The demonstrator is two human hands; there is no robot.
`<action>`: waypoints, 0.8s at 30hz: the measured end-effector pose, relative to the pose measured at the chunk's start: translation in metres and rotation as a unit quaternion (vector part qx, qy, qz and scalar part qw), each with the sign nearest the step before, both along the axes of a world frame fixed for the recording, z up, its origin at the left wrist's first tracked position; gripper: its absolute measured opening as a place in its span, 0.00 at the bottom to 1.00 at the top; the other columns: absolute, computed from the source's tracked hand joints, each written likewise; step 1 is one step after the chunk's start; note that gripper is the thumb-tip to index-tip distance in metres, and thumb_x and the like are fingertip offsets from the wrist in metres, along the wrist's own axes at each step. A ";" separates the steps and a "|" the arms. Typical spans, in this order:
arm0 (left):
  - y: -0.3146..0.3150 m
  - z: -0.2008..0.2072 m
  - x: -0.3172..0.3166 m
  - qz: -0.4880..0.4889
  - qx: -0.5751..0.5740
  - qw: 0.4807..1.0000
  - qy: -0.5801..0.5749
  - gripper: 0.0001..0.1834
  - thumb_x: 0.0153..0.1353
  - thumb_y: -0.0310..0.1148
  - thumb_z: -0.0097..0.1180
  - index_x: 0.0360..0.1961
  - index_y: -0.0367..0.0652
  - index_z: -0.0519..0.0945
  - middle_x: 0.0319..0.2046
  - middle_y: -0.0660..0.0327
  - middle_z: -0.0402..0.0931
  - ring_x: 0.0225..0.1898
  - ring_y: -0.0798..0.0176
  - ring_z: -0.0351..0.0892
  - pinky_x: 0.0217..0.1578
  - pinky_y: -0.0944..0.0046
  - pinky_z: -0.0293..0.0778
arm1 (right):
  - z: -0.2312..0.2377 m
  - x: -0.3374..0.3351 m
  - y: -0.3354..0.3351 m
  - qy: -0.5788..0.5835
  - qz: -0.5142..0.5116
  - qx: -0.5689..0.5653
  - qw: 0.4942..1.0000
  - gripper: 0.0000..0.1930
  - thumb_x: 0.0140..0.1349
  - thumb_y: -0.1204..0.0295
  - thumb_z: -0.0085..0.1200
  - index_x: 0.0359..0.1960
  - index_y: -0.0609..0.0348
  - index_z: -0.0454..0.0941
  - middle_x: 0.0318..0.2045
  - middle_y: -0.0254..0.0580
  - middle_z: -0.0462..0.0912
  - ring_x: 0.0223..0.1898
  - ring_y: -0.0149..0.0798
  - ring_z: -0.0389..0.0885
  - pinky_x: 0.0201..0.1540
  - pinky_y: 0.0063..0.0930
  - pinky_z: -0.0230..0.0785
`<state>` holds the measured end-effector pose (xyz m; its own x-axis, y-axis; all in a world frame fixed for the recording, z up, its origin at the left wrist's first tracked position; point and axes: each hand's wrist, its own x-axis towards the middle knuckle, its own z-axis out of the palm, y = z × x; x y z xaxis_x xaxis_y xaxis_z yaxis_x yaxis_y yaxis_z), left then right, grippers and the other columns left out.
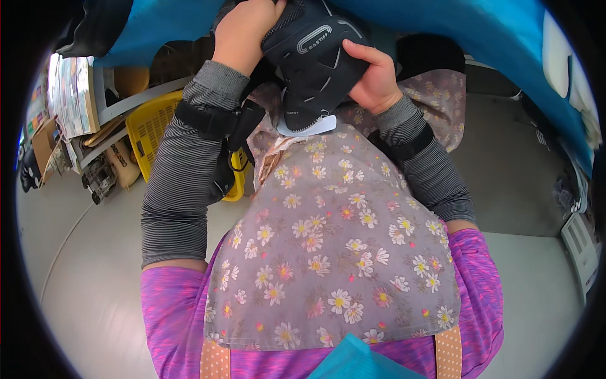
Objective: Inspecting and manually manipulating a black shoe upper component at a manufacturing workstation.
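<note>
Both my hands hold a black padded fabric piece (315,76) above my lap. It has a grey oval badge, light stitched lines and a rounded lower end; whether it is a glove or a shoe upper I cannot tell. My left hand (245,36) grips its upper left side, fingers partly hidden at the top. On its right side my right hand (377,79) closes around the edge with the thumb on the front and the other fingers behind. A pale rounded flap (315,127) sticks out beneath its lower end, over my flowered apron (341,252).
A yellow plastic basket (148,129) stands beside my left forearm. Blue covering (467,25) spans the far side. Boards and papers (72,95) stack at the left, near a small dark machine part (99,179) on the floor. A white plastic frame (579,249) lies far right.
</note>
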<state>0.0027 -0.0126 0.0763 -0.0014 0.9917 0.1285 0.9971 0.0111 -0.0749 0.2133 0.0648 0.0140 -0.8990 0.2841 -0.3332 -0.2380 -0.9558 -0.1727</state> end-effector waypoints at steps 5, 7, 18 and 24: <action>0.010 -0.018 0.001 0.091 -0.080 0.991 -0.053 0.14 0.62 0.31 0.50 0.48 0.39 0.78 0.33 0.49 0.75 0.37 0.45 0.78 0.35 0.51 0.73 | -0.008 -0.001 0.000 0.028 0.011 -0.013 0.999 0.18 0.66 0.70 0.49 0.54 0.70 0.74 0.51 0.51 0.81 0.52 0.48 0.80 0.61 0.42 0.70; -0.001 -0.023 0.004 -0.029 0.187 0.971 -0.145 0.13 0.62 0.29 0.50 0.48 0.42 0.79 0.40 0.50 0.77 0.43 0.45 0.77 0.43 0.51 0.73 | -0.012 0.000 0.000 0.057 0.013 -0.009 0.998 0.21 0.67 0.68 0.48 0.57 0.70 0.72 0.54 0.52 0.79 0.55 0.50 0.78 0.63 0.44 0.67; -0.010 -0.020 -0.010 0.082 0.049 0.989 0.115 0.39 0.51 0.19 0.57 0.66 0.57 0.67 0.35 0.52 0.76 0.35 0.48 0.80 0.34 0.56 0.79 | 0.002 0.002 -0.006 0.139 0.024 -0.090 0.986 0.24 0.67 0.67 0.45 0.61 0.70 0.67 0.59 0.55 0.74 0.60 0.53 0.73 0.67 0.49 0.61; -0.008 -0.041 -0.017 0.045 0.026 0.998 0.045 0.33 0.55 0.27 0.57 0.64 0.53 0.69 0.37 0.53 0.75 0.39 0.48 0.80 0.37 0.54 0.78 | -0.019 -0.005 0.002 0.121 0.026 -0.075 0.990 0.23 0.67 0.68 0.46 0.60 0.70 0.68 0.58 0.54 0.75 0.59 0.51 0.75 0.65 0.45 0.63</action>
<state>-0.0147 -0.0208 0.0350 -0.0758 0.9801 0.1833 0.9813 0.1059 -0.1606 0.2087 0.0666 -0.0046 -0.9698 0.1983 -0.1421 -0.2042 -0.9785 0.0282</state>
